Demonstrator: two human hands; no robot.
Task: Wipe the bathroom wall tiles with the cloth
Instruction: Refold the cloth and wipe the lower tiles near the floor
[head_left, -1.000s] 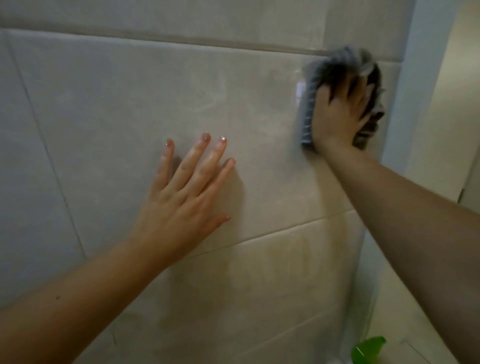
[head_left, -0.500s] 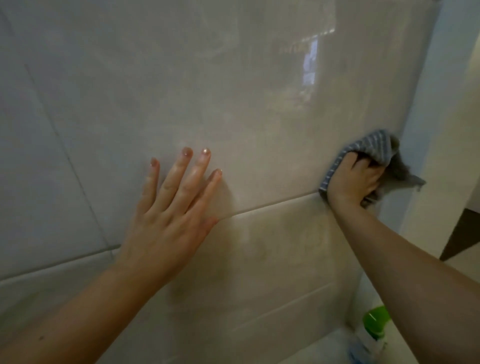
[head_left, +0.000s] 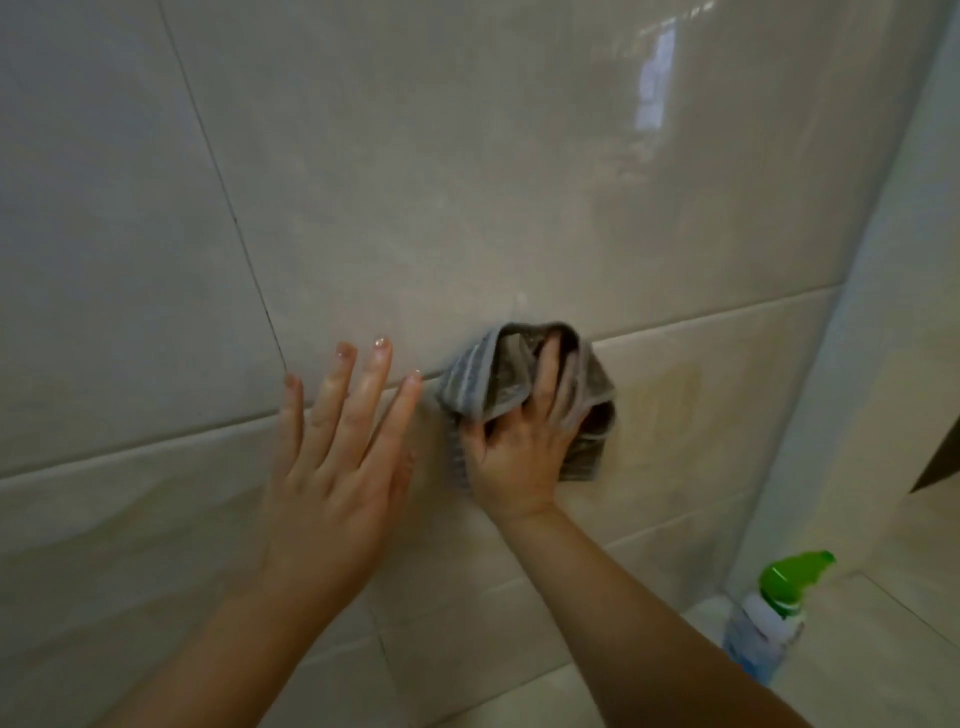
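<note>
Glossy beige wall tiles (head_left: 467, 182) fill the view, with grout lines crossing them. My right hand (head_left: 519, 447) presses a bunched grey striped cloth (head_left: 483, 379) against the wall, right over a horizontal grout line near the middle. My left hand (head_left: 337, 467) lies flat on the tiles just left of the cloth, fingers spread, holding nothing. Its fingertips almost touch the cloth's left edge.
A spray bottle with a green nozzle (head_left: 779, 597) stands on the floor at the lower right, by the wall corner. A pale door frame or corner post (head_left: 883, 364) runs up the right side. Floor tiles (head_left: 883, 665) show at the bottom right.
My right hand has dragged the cloth from the upper right of the wall down and leftward to beside my left hand. My left hand stays flat on the tiles.
</note>
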